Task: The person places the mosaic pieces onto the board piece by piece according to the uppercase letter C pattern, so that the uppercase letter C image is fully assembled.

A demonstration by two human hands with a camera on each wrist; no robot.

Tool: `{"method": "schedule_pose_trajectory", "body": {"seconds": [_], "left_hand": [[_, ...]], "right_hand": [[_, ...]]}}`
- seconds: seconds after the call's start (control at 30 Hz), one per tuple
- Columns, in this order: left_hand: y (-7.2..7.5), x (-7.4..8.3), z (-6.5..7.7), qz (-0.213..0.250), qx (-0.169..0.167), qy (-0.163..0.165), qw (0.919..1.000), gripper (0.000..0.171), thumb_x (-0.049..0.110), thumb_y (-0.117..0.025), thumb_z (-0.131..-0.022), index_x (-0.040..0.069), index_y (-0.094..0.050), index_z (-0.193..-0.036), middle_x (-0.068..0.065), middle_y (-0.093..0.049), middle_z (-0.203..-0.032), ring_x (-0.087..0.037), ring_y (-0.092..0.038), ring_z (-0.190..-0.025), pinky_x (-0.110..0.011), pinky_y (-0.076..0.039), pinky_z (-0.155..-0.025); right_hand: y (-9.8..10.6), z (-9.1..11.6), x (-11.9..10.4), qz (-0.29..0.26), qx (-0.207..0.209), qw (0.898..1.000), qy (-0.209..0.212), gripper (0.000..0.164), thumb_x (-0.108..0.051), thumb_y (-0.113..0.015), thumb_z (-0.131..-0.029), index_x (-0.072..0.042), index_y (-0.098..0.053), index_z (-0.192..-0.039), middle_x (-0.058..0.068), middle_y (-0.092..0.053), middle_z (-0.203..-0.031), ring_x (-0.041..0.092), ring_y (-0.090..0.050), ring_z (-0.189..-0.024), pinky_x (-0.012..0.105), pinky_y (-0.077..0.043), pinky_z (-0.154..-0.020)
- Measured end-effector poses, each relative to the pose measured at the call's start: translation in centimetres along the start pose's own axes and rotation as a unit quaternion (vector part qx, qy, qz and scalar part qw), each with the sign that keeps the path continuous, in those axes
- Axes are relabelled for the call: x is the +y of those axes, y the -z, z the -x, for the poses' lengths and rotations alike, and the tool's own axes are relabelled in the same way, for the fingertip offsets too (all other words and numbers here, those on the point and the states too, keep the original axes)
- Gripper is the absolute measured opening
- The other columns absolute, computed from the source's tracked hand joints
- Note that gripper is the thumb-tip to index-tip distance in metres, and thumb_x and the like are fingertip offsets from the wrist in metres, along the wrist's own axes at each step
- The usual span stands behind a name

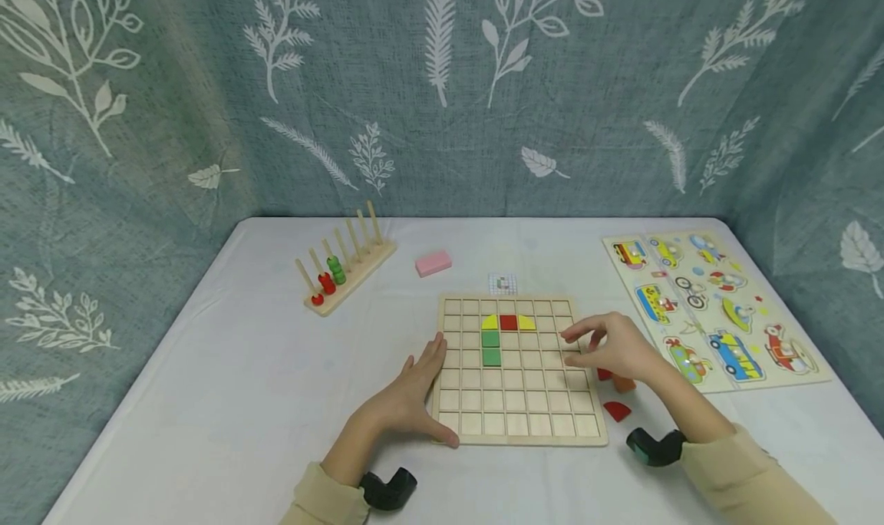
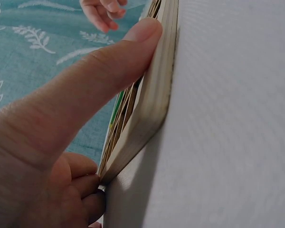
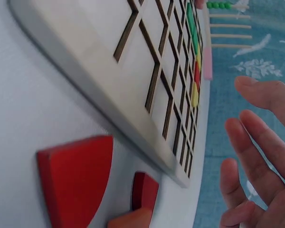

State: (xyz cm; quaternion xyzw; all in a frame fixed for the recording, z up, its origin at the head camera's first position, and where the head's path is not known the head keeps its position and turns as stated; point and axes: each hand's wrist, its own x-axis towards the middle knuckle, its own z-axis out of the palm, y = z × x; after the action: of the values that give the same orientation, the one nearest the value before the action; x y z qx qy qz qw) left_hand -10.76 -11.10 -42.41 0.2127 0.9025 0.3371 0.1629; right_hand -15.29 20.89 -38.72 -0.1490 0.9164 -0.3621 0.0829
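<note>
A wooden grid board (image 1: 518,401) lies on the white table. Toward its far side sit a red square (image 1: 508,322) between two yellow curved-edge pieces (image 1: 489,323), with two green squares (image 1: 491,348) in a column below the left one. My left hand (image 1: 410,402) rests against the board's left edge, thumb (image 2: 133,42) on the rim by the near corner. Above the board's right side hovers my right hand (image 1: 611,348), fingers apart with nothing between them. Beside the board's right edge lie a red quarter-round piece (image 3: 80,178), another red piece (image 3: 144,190) and an orange one (image 1: 624,384).
Behind the board are a small printed grid card (image 1: 503,283) and a pink block (image 1: 433,263). A peg rack (image 1: 355,275) with red and green beads stands at the back left. A vehicle picture puzzle (image 1: 711,310) lies at the right, close to my right forearm.
</note>
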Motion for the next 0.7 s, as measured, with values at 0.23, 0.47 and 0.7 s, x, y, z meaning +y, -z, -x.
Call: {"method": "schedule_pose_trajectory", "body": {"seconds": [0.23, 0.47, 0.7], "left_hand": [[0.0, 0.0, 0.1, -0.001, 0.002, 0.001, 1.0000, 0.134, 0.041, -0.089, -0.049, -0.002, -0.007, -0.145, -0.012, 0.001, -0.152, -0.025, 0.000, -0.139, -0.047, -0.004, -0.110], [-0.1, 0.0, 0.1, 0.000, 0.001, 0.001, 1.0000, 0.133, 0.042, -0.088, -0.049, -0.001, -0.007, -0.145, -0.011, 0.001, -0.152, -0.023, 0.000, -0.139, -0.047, -0.003, -0.111], [-0.3, -0.1, 0.1, -0.005, 0.006, -0.001, 1.0000, 0.134, 0.042, -0.088, -0.048, -0.002, -0.007, -0.145, -0.011, 0.001, -0.152, -0.024, -0.001, -0.139, -0.047, -0.004, -0.111]], "right_hand": [[0.5, 0.6, 0.5, 0.010, -0.003, 1.000, -0.009, 0.031, -0.019, -0.079, -0.069, -0.006, -0.071, -0.096, 0.006, -0.067, -0.094, 0.019, -0.049, -0.075, 0.028, -0.041, -0.055], [1.1, 1.3, 1.3, 0.024, 0.005, 1.000, -0.018, 0.031, -0.018, -0.079, -0.070, -0.006, -0.071, -0.097, 0.007, -0.067, -0.094, 0.020, -0.049, -0.077, 0.028, -0.042, -0.055], [1.3, 1.7, 1.9, 0.038, 0.013, 0.999, -0.035, 0.032, -0.022, -0.079, -0.069, -0.008, -0.071, -0.097, 0.008, -0.067, -0.096, 0.021, -0.048, -0.080, 0.029, -0.041, -0.056]]}}
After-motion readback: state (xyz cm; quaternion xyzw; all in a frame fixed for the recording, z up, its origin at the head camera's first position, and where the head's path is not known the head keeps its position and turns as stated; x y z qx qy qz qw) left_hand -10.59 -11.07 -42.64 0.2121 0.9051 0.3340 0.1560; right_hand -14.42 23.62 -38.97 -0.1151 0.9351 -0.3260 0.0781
